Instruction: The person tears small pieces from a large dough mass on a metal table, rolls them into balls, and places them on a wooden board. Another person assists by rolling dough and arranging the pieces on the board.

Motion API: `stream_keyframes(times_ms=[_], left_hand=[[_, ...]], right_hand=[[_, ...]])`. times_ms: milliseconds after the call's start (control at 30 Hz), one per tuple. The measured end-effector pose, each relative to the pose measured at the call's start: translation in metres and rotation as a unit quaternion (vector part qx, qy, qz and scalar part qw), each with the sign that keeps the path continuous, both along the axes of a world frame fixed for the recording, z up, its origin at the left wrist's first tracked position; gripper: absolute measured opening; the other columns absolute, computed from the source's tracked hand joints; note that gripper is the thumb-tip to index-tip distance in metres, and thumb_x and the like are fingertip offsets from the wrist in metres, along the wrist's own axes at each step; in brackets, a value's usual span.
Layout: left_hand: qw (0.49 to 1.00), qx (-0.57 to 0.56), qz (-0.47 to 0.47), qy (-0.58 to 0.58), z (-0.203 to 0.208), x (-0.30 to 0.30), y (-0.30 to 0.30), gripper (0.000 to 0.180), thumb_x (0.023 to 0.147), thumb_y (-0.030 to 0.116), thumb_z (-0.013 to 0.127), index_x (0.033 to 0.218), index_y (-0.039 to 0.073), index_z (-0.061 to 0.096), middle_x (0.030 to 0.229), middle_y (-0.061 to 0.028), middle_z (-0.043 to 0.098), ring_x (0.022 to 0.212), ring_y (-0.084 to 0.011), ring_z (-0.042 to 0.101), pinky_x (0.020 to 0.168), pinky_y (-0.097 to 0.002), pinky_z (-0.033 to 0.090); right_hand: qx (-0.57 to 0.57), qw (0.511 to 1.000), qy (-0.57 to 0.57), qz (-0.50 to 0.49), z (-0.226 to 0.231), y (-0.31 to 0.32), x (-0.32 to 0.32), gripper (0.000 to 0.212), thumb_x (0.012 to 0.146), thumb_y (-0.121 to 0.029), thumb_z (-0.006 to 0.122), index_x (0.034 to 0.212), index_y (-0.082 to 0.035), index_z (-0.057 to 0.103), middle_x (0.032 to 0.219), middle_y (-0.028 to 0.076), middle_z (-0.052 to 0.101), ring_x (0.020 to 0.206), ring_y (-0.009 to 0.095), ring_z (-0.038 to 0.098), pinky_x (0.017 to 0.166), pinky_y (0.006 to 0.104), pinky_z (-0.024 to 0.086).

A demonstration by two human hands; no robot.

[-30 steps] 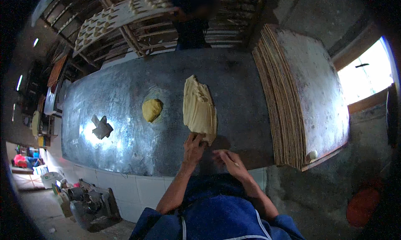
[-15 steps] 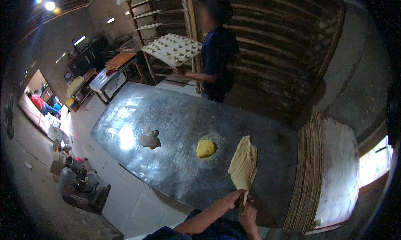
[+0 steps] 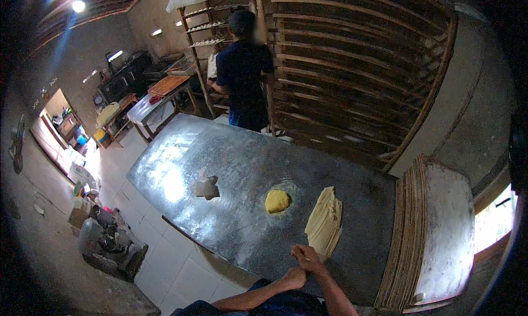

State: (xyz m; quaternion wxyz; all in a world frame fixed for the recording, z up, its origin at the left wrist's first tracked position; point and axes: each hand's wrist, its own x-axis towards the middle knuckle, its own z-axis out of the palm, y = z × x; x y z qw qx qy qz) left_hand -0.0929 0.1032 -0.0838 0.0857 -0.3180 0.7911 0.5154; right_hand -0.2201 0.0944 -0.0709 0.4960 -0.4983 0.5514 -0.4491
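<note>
A long, ridged strip of pale dough (image 3: 324,220) lies on the grey table (image 3: 242,162), its near end close to my hands. My right hand (image 3: 309,259) is closed just left of that near end, its forearm beside it. Below it my left hand (image 3: 295,277) makes a fist at the table's near edge. Whatever the fingers of either hand hold, if anything, is hidden. Left of the strip sits a rounded yellow lump of dough (image 3: 277,201) in a ring of flour. Farther left lies a crumpled, pale plastic bag (image 3: 205,186).
A stack of boards (image 3: 410,233) stands along the table's right end. Across the table a person (image 3: 242,77) in dark clothes faces a wooden rack (image 3: 201,57) with trays of dough pieces. A grey bin with dark items (image 3: 113,239) stands on the floor to the left.
My hands have left the dough strip's drawn-out near end and moved left, my right hand now above my left. The person across has turned to the rack with the tray.
</note>
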Motion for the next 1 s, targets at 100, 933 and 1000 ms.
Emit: stream_keyframes(times_ms=[100, 933, 1000], left_hand=[[0.970, -0.092, -0.179, 0.140, 0.043, -0.002, -0.009, 0.024, 0.100, 0.020, 0.053, 0.087, 0.000, 0.056, 0.076, -0.0108, 0.054, 0.069, -0.0269, 0.054, 0.068, -0.0423, 0.047], [0.957, -0.222, 0.183, -0.021, 0.066, 0.014, -0.120, 0.019, 0.093, 0.012, 0.065, 0.100, -0.002, 0.053, 0.114, -0.0274, 0.054, 0.104, -0.0414, 0.055, 0.092, -0.0482, 0.046], [0.936, -0.232, 0.256, 0.066, 0.056, -0.014, -0.094, 0.020, 0.094, 0.011, 0.065, 0.104, -0.002, 0.054, 0.115, -0.0268, 0.055, 0.104, -0.0417, 0.055, 0.091, -0.0500, 0.046]], right_hand=[[0.071, 0.997, 0.023, -0.011, -0.073, -0.015, -0.024, 0.028, 0.108, -0.030, 0.048, 0.108, -0.004, 0.059, 0.103, 0.006, 0.060, 0.096, 0.019, 0.056, 0.085, 0.0355, 0.045], [0.227, 0.929, 0.290, -0.045, 0.050, 0.144, -0.129, 0.025, 0.087, -0.015, 0.071, 0.089, 0.001, 0.052, 0.091, 0.021, 0.058, 0.083, 0.034, 0.057, 0.072, 0.0461, 0.046], [0.052, 0.907, 0.385, -0.161, 0.007, 0.123, -0.104, 0.025, 0.086, -0.013, 0.072, 0.087, -0.001, 0.051, 0.087, 0.019, 0.057, 0.080, 0.034, 0.057, 0.070, 0.0446, 0.046]])
